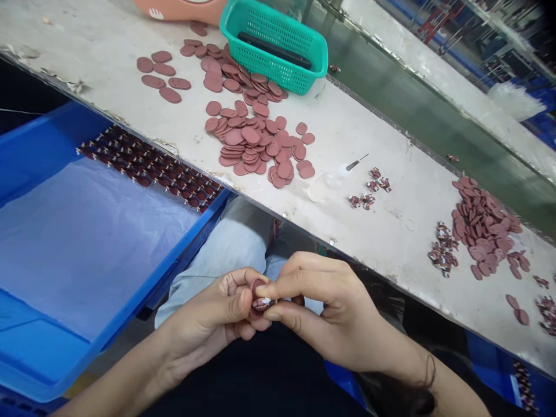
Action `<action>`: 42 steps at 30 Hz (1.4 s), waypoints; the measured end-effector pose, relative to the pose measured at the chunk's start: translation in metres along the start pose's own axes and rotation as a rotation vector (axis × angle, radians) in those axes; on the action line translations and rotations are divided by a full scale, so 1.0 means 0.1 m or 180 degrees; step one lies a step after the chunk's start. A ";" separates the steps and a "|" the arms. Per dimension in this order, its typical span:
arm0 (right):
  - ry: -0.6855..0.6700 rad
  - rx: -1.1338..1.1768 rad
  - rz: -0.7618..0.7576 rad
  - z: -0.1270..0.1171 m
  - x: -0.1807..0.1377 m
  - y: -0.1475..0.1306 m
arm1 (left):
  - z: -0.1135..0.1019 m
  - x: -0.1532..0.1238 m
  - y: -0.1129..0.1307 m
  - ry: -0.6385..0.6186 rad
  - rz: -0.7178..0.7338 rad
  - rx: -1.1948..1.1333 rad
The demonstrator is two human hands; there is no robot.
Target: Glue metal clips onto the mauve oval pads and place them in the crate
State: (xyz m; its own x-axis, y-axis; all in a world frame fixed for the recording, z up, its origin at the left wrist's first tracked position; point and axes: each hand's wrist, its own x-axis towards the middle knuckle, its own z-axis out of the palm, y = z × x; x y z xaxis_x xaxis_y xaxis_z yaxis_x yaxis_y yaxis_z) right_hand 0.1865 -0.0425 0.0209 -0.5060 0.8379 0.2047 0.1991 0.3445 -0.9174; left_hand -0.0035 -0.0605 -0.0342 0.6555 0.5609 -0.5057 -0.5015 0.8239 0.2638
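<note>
Both hands are grasping a small maroon oval disc (256,284) above the lap: the left hand (208,315) cradles it, while the right hand (321,307) pinches it between thumb and fingers with a small pale piece (263,302) at its middle. Rows of finished-looking pieces (147,168) lie in the blue crate (174,249), while many loose discs (249,139) and small figures (367,191) are left on the worktop (369,249)
</note>
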 end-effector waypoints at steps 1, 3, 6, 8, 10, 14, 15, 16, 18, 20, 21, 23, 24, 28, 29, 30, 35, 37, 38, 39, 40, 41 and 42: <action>0.0015 -0.0003 -0.0013 0.00 -0.01 0.00 | 0.00 0.00 0.00 -0.0015 0.0001 0.0003; 0.0040 -0.0017 -0.0029 -0.01 -0.01 0.01 | 0.00 0.01 0.00 -0.0029 -0.0001 -0.0003; 0.0039 -0.0076 -0.0023 -0.01 -0.01 0.00 | -0.01 0.01 -0.01 0.0025 0.0000 -0.0044; 0.0027 -0.0095 -0.0028 -0.01 0.00 0.00 | -0.01 0.01 -0.01 0.0071 -0.0001 -0.0066; 0.0026 -0.0090 -0.0046 0.00 0.00 0.00 | -0.02 0.01 -0.01 0.0073 -0.0018 -0.0062; 0.0058 -0.0081 -0.0069 0.02 0.00 0.02 | -0.02 0.00 -0.02 0.0105 -0.0015 -0.0052; 0.0058 -0.0080 -0.0079 0.02 -0.01 0.03 | -0.02 0.00 -0.02 0.0135 -0.0015 -0.0056; 0.0056 -0.0078 -0.0087 0.02 -0.01 0.03 | -0.03 0.00 -0.02 0.0159 -0.0014 -0.0067; 0.0030 -0.0077 -0.0082 0.02 -0.01 0.04 | -0.04 -0.01 -0.03 0.0171 -0.0014 -0.0085; 0.0000 -0.0073 -0.0059 0.01 0.00 0.03 | -0.05 -0.01 -0.03 0.0145 -0.0005 -0.0091; -0.0019 -0.0079 -0.0046 0.01 0.01 0.03 | -0.05 -0.01 -0.03 0.0115 0.0002 -0.0088; -0.0079 -0.0089 -0.0030 -0.01 0.02 0.02 | -0.06 -0.01 -0.03 0.0060 0.0014 -0.0076; -0.0107 -0.0091 -0.0023 -0.01 0.03 0.01 | -0.06 -0.01 -0.03 0.0027 0.0018 -0.0078; -0.0148 -0.0155 -0.0040 -0.03 0.05 -0.02 | -0.05 -0.02 -0.02 -0.0130 0.0086 -0.0117; -0.0132 -0.0174 -0.0055 -0.04 0.05 -0.03 | -0.04 -0.02 -0.02 -0.0150 0.0105 -0.0143; -0.0099 -0.0191 -0.0072 -0.04 0.05 -0.03 | -0.04 -0.02 -0.02 -0.0158 0.0125 -0.0169; 0.0030 -0.0253 0.0057 -0.07 0.03 -0.03 | -0.06 -0.05 -0.01 -0.0107 0.0134 -0.0164; 0.0034 -0.0281 0.0095 -0.08 0.03 -0.02 | -0.07 -0.05 0.00 -0.0075 0.0104 -0.0140; 0.0042 -0.0308 0.0086 -0.08 0.03 -0.02 | -0.07 -0.04 0.01 -0.0066 0.0096 -0.0129; 0.0048 -0.0346 0.0063 -0.08 0.04 -0.02 | -0.07 -0.04 0.01 -0.0055 0.0096 -0.0118; 0.0045 -0.0383 0.0028 -0.07 0.04 -0.02 | -0.07 -0.03 0.02 -0.0044 0.0106 -0.0111; 0.0034 -0.0407 -0.0003 -0.07 0.05 -0.02 | -0.06 -0.03 0.02 -0.0047 0.0113 -0.0106; 0.0018 -0.0419 -0.0036 -0.06 0.06 -0.02 | -0.05 -0.02 0.03 -0.0058 0.0119 -0.0110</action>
State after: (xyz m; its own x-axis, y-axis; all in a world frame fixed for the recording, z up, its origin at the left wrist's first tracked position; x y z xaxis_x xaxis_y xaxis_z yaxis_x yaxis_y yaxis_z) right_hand 0.1882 -0.0356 0.0261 -0.5042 0.8359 0.2170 0.3020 0.4061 -0.8625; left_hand -0.0090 -0.0599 -0.0367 0.6460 0.5928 -0.4809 -0.5448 0.7993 0.2535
